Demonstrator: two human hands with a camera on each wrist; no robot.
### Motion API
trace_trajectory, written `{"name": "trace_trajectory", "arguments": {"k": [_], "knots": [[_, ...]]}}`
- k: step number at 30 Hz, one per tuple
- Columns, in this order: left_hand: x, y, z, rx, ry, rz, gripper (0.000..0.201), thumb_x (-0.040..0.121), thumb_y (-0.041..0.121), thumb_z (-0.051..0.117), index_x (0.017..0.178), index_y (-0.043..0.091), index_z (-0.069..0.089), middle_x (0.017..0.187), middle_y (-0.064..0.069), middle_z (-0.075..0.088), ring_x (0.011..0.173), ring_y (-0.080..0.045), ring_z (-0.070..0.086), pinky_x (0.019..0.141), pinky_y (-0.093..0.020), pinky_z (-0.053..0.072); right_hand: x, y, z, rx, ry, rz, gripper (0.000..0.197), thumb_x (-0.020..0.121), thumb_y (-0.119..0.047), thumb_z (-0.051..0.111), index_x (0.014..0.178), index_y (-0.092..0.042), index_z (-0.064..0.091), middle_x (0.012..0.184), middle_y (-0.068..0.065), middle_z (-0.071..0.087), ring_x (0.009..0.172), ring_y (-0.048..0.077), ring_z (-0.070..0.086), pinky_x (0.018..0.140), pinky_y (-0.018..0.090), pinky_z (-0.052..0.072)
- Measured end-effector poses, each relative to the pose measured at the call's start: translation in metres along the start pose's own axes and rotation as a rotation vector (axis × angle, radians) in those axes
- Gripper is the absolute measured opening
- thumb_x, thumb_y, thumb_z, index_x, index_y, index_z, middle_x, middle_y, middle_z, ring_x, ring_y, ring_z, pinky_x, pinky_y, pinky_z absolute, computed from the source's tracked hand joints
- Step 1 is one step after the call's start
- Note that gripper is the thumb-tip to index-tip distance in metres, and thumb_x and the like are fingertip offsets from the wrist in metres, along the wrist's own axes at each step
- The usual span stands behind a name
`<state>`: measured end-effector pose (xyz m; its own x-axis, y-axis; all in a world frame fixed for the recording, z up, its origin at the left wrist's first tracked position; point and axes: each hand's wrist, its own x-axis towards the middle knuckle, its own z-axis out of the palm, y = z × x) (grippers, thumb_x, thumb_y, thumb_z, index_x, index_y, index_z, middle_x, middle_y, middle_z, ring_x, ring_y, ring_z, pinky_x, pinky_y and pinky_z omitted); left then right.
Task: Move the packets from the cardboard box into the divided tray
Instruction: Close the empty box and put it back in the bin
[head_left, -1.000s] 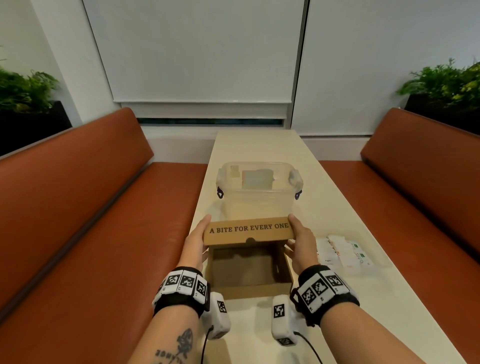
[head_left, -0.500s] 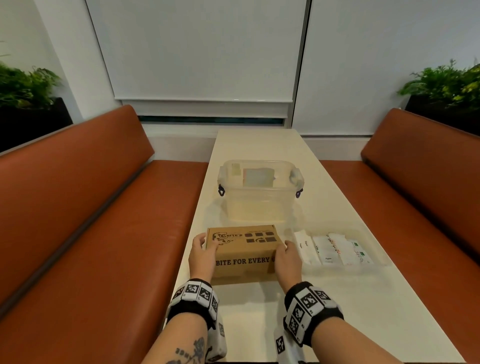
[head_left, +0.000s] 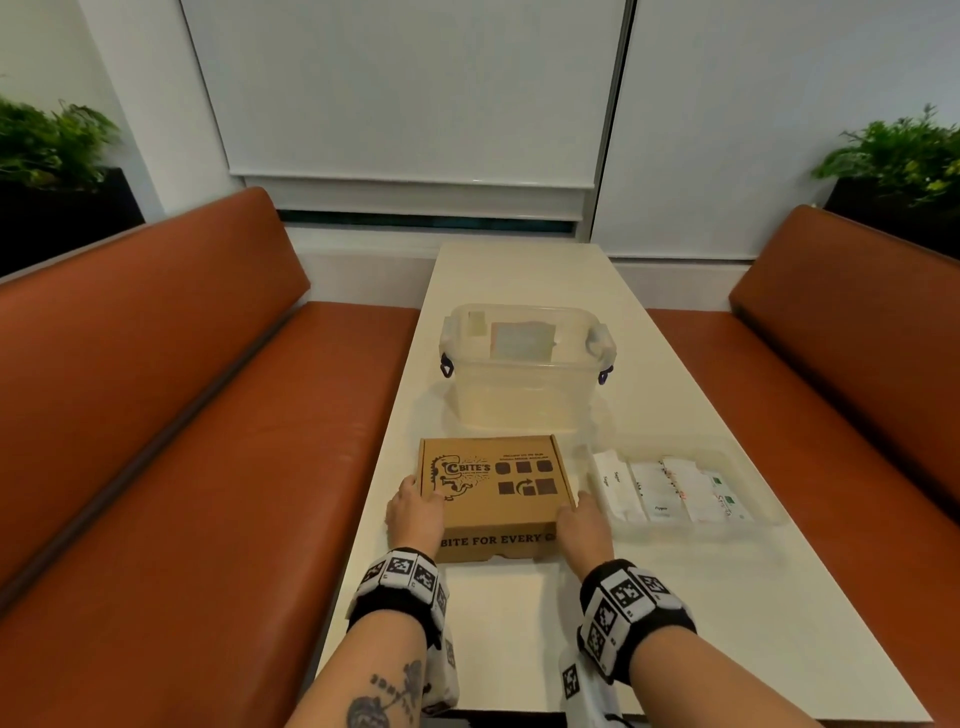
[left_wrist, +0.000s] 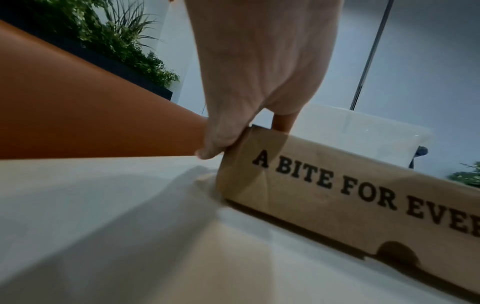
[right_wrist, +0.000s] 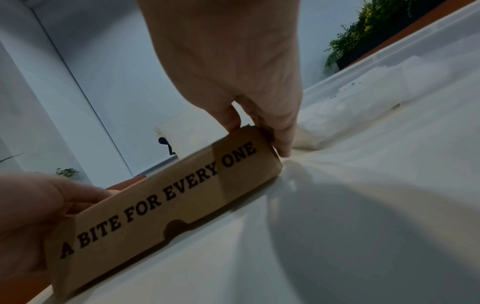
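Observation:
The brown cardboard box (head_left: 496, 493) lies closed on the white table, its front flap reading "A BITE FOR EVERY ONE" (left_wrist: 363, 195) (right_wrist: 166, 197). My left hand (head_left: 415, 512) grips its near left corner, thumb on the lid and fingers down the side (left_wrist: 223, 135). My right hand (head_left: 584, 519) grips the near right corner the same way (right_wrist: 259, 127). To the right sits the clear divided tray (head_left: 769, 514) holding several white packets (head_left: 660, 491), also seen in the right wrist view (right_wrist: 376, 86).
A clear plastic tub (head_left: 524, 364) with blue latches stands behind the box. Orange bench seats (head_left: 208, 467) run along both sides of the narrow table (head_left: 701, 623). Plants (head_left: 904, 150) sit at the far corners.
The lid, held upright a second ago over the empty-looking box, has been folded down and closed. Both hands moved from the lid's edges to the box's near corners.

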<state>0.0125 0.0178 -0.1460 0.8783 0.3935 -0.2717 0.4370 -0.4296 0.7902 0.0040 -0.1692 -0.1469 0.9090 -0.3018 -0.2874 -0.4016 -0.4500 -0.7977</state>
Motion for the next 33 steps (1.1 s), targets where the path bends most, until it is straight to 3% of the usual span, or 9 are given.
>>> {"name": "trace_trajectory", "arguments": {"k": [3,7,11,16,25,29,33], "knots": [[0.001,0.006,0.000,0.110,0.024,-0.062,0.047,0.097,0.029,0.046,0.137,0.007,0.039,0.137,-0.015,0.049,0.128,-0.033,0.042,0.106,-0.044,0.030,0.004,-0.001,-0.002,-0.006,-0.024,-0.013,0.041,0.096,-0.007,0.033,0.136,-0.006,0.039,0.122,0.014,0.058,0.110,0.028,0.055,0.094,0.040,0.048],[0.003,0.020,0.002,0.081,-0.009,-0.107,0.041,0.099,0.013,0.040,0.138,0.002,0.037,0.134,-0.020,0.050,0.119,-0.036,0.050,0.092,-0.039,0.042,0.010,-0.006,-0.005,0.007,-0.080,-0.051,0.044,0.089,0.002,0.033,0.130,-0.008,0.044,0.118,0.013,0.060,0.107,0.028,0.057,0.094,0.043,0.048],[0.002,0.023,0.004,0.074,-0.012,-0.102,0.039,0.099,0.011,0.039,0.137,0.003,0.039,0.133,-0.019,0.052,0.118,-0.035,0.051,0.089,-0.036,0.042,0.014,-0.007,-0.008,0.017,-0.093,-0.070,0.032,0.091,-0.005,0.035,0.119,-0.009,0.050,0.110,0.011,0.062,0.101,0.027,0.057,0.093,0.043,0.048],[0.004,0.023,0.005,0.049,-0.023,-0.079,0.039,0.099,0.016,0.041,0.136,0.004,0.041,0.134,-0.017,0.052,0.118,-0.034,0.051,0.089,-0.035,0.042,0.022,-0.007,-0.007,0.026,-0.074,-0.098,0.029,0.099,-0.018,0.035,0.124,-0.009,0.049,0.116,0.009,0.059,0.106,0.026,0.055,0.092,0.037,0.045],[0.009,0.025,0.009,0.014,-0.005,-0.065,0.038,0.100,0.020,0.041,0.134,0.004,0.042,0.132,-0.017,0.053,0.115,-0.033,0.053,0.080,-0.031,0.040,0.039,-0.011,-0.001,0.041,-0.033,-0.122,0.023,0.097,-0.017,0.039,0.114,-0.014,0.054,0.107,0.005,0.063,0.093,0.020,0.057,0.088,0.037,0.049],[0.013,0.025,0.010,0.017,-0.001,-0.059,0.036,0.101,0.021,0.041,0.132,0.004,0.044,0.130,-0.016,0.055,0.115,-0.032,0.053,0.076,-0.028,0.035,0.045,-0.010,0.001,0.057,-0.047,-0.115,0.026,0.096,-0.018,0.042,0.118,-0.016,0.055,0.110,0.004,0.064,0.093,0.018,0.056,0.083,0.032,0.047],[0.015,0.026,0.012,0.035,0.008,-0.072,0.038,0.100,0.021,0.041,0.134,0.004,0.042,0.133,-0.016,0.053,0.118,-0.032,0.051,0.078,-0.028,0.034,0.047,-0.011,0.001,0.062,-0.056,-0.113,0.028,0.097,-0.019,0.041,0.122,-0.015,0.054,0.112,0.005,0.063,0.096,0.019,0.056,0.087,0.034,0.048]]}}
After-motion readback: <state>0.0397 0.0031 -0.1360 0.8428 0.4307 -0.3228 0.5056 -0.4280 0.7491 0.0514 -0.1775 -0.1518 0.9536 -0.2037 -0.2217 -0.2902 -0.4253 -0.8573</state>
